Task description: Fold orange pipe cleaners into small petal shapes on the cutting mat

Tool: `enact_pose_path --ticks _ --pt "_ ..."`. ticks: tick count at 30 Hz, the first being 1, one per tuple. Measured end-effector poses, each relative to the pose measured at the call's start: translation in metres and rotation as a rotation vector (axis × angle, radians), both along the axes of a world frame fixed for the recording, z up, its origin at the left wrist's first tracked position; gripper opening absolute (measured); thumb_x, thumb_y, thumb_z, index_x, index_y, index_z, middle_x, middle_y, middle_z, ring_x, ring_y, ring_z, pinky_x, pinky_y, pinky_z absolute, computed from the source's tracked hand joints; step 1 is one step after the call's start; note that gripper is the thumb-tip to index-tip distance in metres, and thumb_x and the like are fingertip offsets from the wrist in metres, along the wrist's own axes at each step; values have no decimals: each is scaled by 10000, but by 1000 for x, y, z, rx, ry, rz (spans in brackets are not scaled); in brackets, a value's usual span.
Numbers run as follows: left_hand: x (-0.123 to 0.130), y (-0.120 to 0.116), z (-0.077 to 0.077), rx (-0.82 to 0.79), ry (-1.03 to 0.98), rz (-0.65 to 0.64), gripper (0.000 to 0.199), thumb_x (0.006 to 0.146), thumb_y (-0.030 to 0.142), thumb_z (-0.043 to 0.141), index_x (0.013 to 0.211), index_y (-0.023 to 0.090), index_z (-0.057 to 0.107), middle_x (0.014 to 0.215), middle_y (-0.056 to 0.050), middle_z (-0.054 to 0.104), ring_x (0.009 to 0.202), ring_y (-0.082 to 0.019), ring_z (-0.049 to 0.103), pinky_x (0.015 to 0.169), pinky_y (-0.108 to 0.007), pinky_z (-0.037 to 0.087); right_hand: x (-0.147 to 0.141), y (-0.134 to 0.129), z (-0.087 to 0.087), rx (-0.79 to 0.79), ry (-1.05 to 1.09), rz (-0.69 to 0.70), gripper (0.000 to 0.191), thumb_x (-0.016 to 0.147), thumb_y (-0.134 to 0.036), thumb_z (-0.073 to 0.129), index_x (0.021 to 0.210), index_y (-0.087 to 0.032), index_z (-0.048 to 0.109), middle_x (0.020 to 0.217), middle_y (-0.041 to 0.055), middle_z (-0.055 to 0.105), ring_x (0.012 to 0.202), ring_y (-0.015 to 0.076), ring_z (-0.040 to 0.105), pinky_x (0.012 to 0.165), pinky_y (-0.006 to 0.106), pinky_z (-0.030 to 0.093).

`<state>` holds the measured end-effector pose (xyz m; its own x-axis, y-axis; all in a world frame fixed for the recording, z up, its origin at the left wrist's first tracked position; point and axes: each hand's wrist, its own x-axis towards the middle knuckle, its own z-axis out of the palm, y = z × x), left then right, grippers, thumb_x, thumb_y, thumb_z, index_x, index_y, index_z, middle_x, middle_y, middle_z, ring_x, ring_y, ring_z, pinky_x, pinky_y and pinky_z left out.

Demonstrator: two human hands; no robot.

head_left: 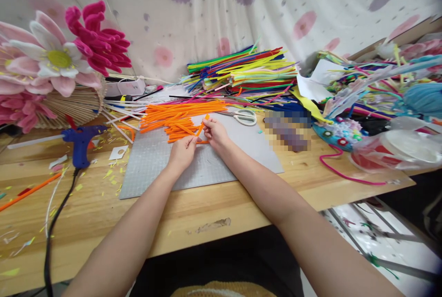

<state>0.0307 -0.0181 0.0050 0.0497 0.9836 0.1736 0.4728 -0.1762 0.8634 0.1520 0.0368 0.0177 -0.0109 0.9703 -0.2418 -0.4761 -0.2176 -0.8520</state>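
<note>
Between my two hands is an orange pipe cleaner (200, 130), held over the grey cutting mat (221, 168). My left hand (184, 152) pinches its lower part, while the fingers of my right hand (214, 132) close on it near the upper end. Just beyond and to the left lies a pile of cut orange pipe cleaners (177, 129), with longer orange pipe cleaners (183, 109) behind. A pair of scissors (246, 117) with pale handles rests on the mat's far edge, right of my hands.
A blue hot glue gun (80, 145) stands at left, its black cord trailing to the front edge. Fuzzy flowers (58, 60) fill the far left. Bundles of coloured pipe cleaners (248, 73) lie at the back. A plastic-wrapped tub (397, 147) sits at right.
</note>
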Motion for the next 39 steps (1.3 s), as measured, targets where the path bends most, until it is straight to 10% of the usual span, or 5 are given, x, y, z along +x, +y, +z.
enact_pose_path --ticks 11,25,39 --pt "5 -5 11 -113 -164 -39 288 783 397 480 693 190 659 474 32 449 344 -106 425 375 -232 322 2 4 11 -19 -15 -68 275 697 -113 560 549 -178 338 425 -76 363 347 21 228 330 163 126" --pt "2 -7 15 29 377 143 275 854 334 407 837 201 647 830 -90 665 739 -232 607 642 -296 369 6 1 3 150 -33 88 247 651 -232 654 674 -187 413 559 -85 487 481 37 468 428 136 341" --pt "41 8 51 -23 867 183 437 890 359 291 971 125 651 882 -167 677 842 -300 644 705 -375 456 -4 36 49 -258 -193 9 171 845 -104 465 679 -148 461 485 -27 524 445 61 488 499 171 432"
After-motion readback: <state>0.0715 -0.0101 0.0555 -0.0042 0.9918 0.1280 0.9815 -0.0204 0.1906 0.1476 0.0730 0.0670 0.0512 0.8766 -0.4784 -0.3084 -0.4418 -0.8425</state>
